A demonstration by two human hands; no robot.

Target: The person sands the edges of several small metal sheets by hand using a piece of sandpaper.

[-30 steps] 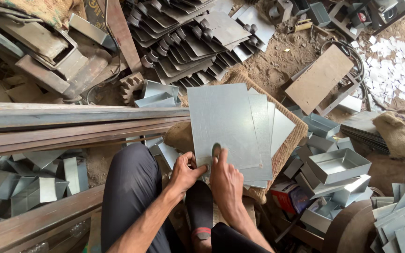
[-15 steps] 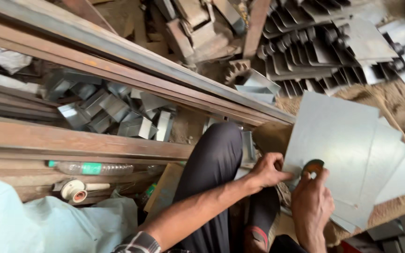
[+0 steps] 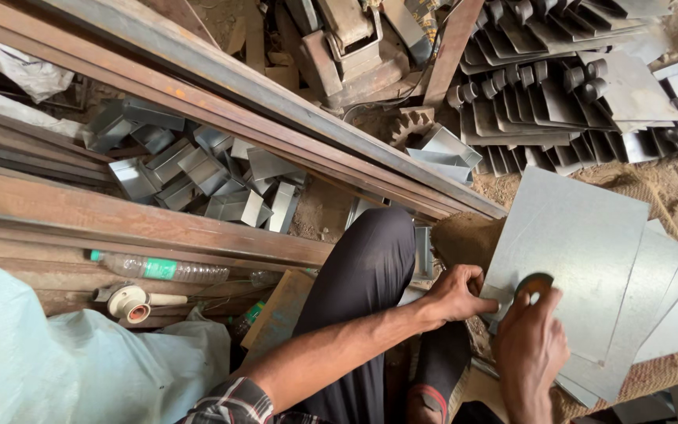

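Gripping the sheet-metal stack (image 3: 582, 259) edge, left hand (image 3: 455, 294), right hand (image 3: 529, 352) pinching a small round object (image 3: 535, 284), green-labelled bottle (image 3: 162, 269) left

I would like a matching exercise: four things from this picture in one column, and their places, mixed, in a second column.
Things:
1. left hand
2. right hand
3. plastic bottle
4. small folded metal pieces

Places:
A. lying under the rusty beam
B. holding the top sheet's corner
C. piled between the long beams
D. pressing a small round object on the top sheet

Pairs: 1-B, 2-D, 3-A, 4-C
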